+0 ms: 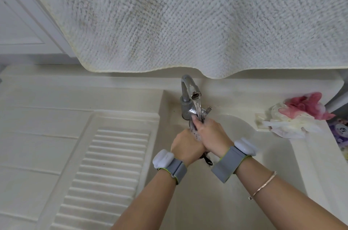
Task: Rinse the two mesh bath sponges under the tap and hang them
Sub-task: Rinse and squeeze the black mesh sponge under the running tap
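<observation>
Head view: sponge (pixel 194 132) mostly hand-hidden.

One head-worn, wide-angle view looked steeply down and forward from close above the basin (pixel 278 154), the tap (pixel 189 96) near centre. Both forearms entered from the bottom edge. A hanging towel (pixel 188 18) filled the upper half, perhaps hiding the wall behind; straight edges bowed towards the borders.

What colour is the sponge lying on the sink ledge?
Pink and white sponge, seen in the head view, right of the tap.
</observation>
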{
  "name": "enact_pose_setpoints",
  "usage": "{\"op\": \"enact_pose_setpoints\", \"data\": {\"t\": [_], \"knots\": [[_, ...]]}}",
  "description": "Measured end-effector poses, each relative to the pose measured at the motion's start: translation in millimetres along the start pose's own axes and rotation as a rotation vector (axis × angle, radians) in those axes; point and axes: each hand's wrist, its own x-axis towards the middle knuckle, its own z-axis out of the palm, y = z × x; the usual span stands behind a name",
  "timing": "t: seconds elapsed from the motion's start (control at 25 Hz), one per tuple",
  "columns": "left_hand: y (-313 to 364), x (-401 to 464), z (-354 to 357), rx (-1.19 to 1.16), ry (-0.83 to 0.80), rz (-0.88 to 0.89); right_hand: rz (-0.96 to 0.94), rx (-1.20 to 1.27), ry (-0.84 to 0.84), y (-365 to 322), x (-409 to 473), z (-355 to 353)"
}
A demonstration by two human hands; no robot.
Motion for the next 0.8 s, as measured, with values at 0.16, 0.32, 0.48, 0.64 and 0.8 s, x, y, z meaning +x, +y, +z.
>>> {"op": "enact_pose_setpoints", "data": {"t": [0.16,0.32,0.48,0.64,0.8], "knots": [[5.4,-6.7,-0.7,-0.022,-0.050,-0.074,0.014,-0.018,-0.018,8.0,0.6,0.9],[-10.1,-9.3,-15.6,-0.138,-0.180,0.091,0.198,0.361,-0.013,12.6,6.6,-8.0],[-22.2,-12.3,-13.8,-0.206,-0.127,0.288,0.397,0.704,-0.136,12.2,-0.2,-5.4],[-27.8,-6.6,-5.3,-0.323,0.114,0.250,0.221,0.528,-0.062,10.9,-3.0,3.9],[-17.2,-4.2,-7.5,-0.501,0.081,0.133,-0.089,0.498,-0.075,15.0,-16.9,2.4]]}}
